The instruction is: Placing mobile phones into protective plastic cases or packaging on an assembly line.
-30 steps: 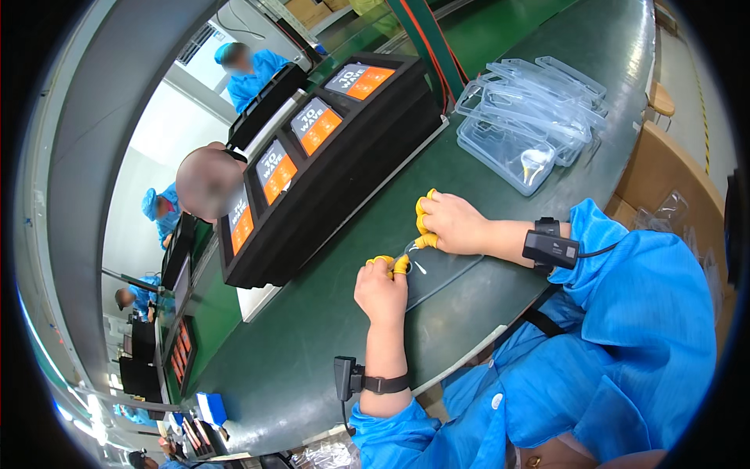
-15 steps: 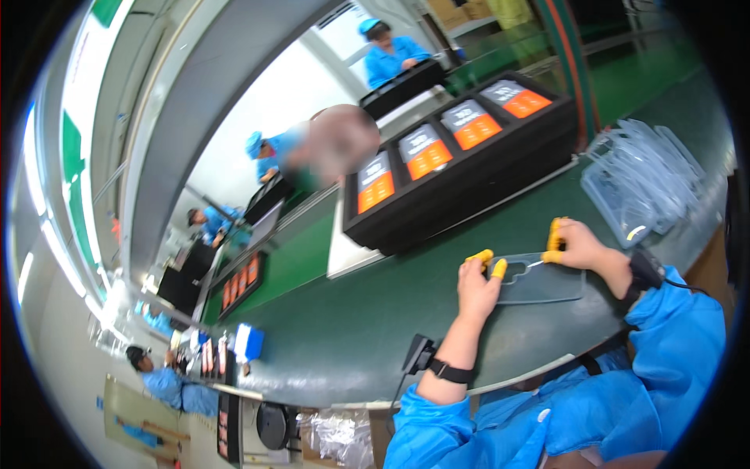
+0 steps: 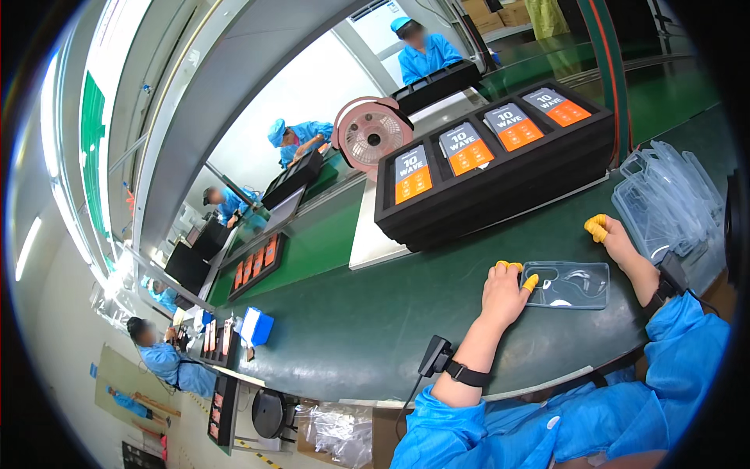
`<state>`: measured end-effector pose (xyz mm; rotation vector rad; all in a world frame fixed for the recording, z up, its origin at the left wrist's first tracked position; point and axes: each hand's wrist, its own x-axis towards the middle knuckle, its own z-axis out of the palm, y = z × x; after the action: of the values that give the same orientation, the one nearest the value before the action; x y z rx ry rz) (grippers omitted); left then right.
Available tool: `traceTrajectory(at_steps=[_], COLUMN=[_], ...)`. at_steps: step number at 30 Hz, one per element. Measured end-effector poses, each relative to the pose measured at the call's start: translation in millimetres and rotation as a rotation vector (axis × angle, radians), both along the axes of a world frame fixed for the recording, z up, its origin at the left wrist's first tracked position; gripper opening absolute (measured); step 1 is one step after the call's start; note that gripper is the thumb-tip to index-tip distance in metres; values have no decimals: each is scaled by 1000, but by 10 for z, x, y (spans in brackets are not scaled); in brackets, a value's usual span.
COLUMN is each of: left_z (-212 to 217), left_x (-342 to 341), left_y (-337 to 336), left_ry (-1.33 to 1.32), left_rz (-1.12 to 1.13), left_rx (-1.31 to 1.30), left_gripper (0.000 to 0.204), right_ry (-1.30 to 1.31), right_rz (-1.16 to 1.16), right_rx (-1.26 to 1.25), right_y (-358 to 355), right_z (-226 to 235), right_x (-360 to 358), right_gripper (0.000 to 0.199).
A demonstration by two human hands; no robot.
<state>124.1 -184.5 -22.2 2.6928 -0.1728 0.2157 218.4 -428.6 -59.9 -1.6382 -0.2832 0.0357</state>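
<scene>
A clear phone case with a camera cutout lies flat on the green table. My left hand is closed on its left end, thumb on the case near the cutout. Yellow finger cots cover several of my fingertips. My right hand is raised beyond the case's far right corner, apart from it. Its thumb and finger are pressed together; whatever they hold, if anything, is too small to make out. Close by on the right is a loose pile of clear phone cases.
Beyond the case stands a stack of black foam trays with grey-and-orange boxes in the top one. A pink fan is behind it. Farther left are a blue bin and another filled tray. Several co-workers in blue sit along the line.
My right hand has come away from the case, toward the right. The case, tilted between both hands before, now rests flat under my left hand. The whole view has shifted slightly.
</scene>
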Motion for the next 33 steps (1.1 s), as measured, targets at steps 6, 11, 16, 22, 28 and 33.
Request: traceTrajectory(at_steps=[6, 11, 16, 22, 28, 33], left_z=[15, -71, -213, -224, -196, -264], left_x=[-14, 33, 60, 81, 71, 120], left_y=[-51, 31, 109, 78, 67, 85], left_ry=[-77, -196, -126, -22, 37, -132], left_rz=[25, 220, 296, 276, 259, 254], left_rx=[105, 191, 303, 336, 296, 329], left_gripper=[38, 48, 63, 65, 64, 56], right_ry=[-13, -107, -281, -371, -399, -335], right_rz=[-69, -181, -248, -272, -161, -158], right_rx=[-12, -183, -390, -581, -939, -1014], right_y=[41, 63, 43, 47, 102, 162], right_z=[57, 69, 155, 114, 182, 218], right_x=[-60, -67, -129, -155, -213, -166], right_gripper=[26, 30, 42, 51, 61, 62])
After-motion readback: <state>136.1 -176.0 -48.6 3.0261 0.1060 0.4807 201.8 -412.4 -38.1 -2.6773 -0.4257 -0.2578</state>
